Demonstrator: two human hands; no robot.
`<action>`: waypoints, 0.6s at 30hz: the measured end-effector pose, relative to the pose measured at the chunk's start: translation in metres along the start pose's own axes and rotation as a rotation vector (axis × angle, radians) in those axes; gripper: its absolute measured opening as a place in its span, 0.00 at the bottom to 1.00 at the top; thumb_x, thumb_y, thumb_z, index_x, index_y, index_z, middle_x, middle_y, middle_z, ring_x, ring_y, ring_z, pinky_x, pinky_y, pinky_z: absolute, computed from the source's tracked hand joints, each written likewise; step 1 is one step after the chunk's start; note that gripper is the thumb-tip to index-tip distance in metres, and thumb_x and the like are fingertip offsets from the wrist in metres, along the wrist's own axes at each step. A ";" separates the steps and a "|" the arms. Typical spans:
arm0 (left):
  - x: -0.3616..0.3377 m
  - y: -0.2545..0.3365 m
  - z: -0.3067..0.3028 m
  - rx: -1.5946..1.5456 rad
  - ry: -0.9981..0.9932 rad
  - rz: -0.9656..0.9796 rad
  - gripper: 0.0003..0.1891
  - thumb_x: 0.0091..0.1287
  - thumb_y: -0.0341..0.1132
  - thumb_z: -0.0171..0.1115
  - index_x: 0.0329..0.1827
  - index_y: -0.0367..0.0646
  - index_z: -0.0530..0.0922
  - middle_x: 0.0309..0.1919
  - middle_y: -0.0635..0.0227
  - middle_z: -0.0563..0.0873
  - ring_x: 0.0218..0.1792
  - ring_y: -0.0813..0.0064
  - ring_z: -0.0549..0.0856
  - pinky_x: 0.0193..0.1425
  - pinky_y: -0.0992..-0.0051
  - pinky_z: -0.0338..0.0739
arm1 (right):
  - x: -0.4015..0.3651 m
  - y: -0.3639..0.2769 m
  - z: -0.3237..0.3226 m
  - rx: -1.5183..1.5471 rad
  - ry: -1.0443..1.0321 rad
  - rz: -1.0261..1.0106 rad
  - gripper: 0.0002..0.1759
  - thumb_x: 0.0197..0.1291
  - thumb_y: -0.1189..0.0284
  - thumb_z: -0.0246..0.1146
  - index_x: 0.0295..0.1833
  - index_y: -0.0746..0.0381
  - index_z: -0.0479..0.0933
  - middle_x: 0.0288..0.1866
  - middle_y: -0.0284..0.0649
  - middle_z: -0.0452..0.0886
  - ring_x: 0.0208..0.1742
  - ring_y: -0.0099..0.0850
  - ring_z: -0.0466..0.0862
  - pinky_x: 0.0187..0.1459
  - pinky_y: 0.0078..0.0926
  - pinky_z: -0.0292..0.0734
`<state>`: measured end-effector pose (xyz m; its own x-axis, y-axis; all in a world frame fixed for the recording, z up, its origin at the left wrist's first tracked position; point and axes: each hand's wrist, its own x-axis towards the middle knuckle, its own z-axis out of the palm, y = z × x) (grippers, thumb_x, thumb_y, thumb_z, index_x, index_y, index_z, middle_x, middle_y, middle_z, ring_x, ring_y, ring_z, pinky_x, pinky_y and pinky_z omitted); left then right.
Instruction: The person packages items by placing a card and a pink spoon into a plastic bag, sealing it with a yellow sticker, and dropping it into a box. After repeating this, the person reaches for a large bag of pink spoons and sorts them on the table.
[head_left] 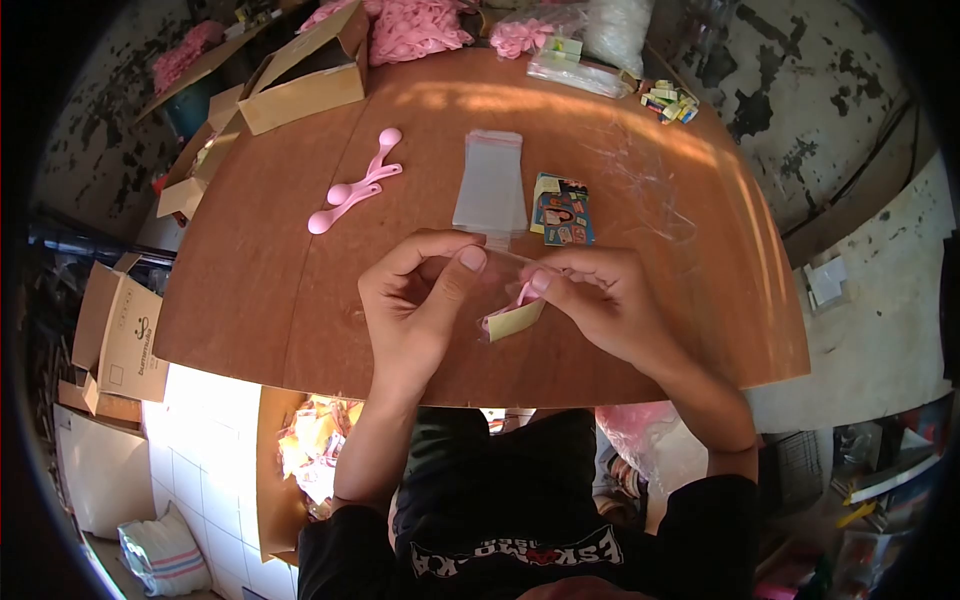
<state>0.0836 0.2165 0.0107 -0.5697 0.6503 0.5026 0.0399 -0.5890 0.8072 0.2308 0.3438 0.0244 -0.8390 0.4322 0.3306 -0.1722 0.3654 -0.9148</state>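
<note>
My left hand (425, 295) pinches one end of a small clear plastic bag (500, 270) between thumb and fingers. The other end is pinched by my right hand (600, 295). Inside the bag, a pale yellow card (514, 322) and a pink piece (524, 292), partly hidden by my right thumb, hang low over the table. Just beyond my hands lies a stack of clear bags (490, 185). Colourful printed cards (565, 212) rest to its right. Three pink measuring spoons (345, 208) are on the table to the left.
An open cardboard box (305, 88) stands on the table's far left edge. Pink items (420, 32) are heaped at the back, with small cartons (670, 102) at the far right. Crumpled clear film (650, 190) lies on the right. A box of packets (315, 445) sits below the table.
</note>
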 end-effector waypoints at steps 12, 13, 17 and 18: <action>0.007 0.005 0.003 -0.069 -0.046 -0.087 0.10 0.67 0.25 0.64 0.49 0.32 0.81 0.37 0.65 0.85 0.37 0.77 0.86 0.45 0.78 0.81 | 0.000 -0.005 0.003 0.108 0.084 -0.053 0.09 0.66 0.77 0.62 0.49 0.71 0.79 0.43 0.40 0.86 0.42 0.23 0.85 0.46 0.20 0.80; 0.006 0.006 0.003 -0.068 -0.046 -0.087 0.10 0.67 0.25 0.64 0.49 0.32 0.81 0.37 0.65 0.85 0.37 0.77 0.86 0.45 0.78 0.81 | 0.000 -0.006 0.003 0.108 0.084 -0.053 0.09 0.66 0.77 0.62 0.49 0.71 0.79 0.43 0.40 0.86 0.42 0.23 0.85 0.46 0.20 0.80; 0.003 -0.001 -0.009 0.041 -0.208 -0.266 0.11 0.65 0.24 0.66 0.49 0.32 0.81 0.40 0.66 0.86 0.42 0.78 0.85 0.49 0.78 0.81 | -0.001 -0.007 0.001 0.152 0.094 0.013 0.08 0.67 0.78 0.61 0.48 0.72 0.79 0.43 0.42 0.85 0.42 0.23 0.85 0.46 0.20 0.80; 0.001 -0.005 -0.013 0.130 -0.302 -0.298 0.11 0.65 0.24 0.67 0.48 0.32 0.81 0.41 0.65 0.87 0.43 0.79 0.85 0.50 0.77 0.81 | -0.002 -0.007 0.001 0.139 0.100 0.038 0.09 0.67 0.78 0.61 0.48 0.72 0.79 0.43 0.42 0.85 0.42 0.23 0.85 0.45 0.20 0.80</action>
<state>0.0725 0.2141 0.0028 -0.3072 0.9051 0.2940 0.0243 -0.3013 0.9532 0.2328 0.3398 0.0295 -0.7917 0.5264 0.3100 -0.2169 0.2322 -0.9482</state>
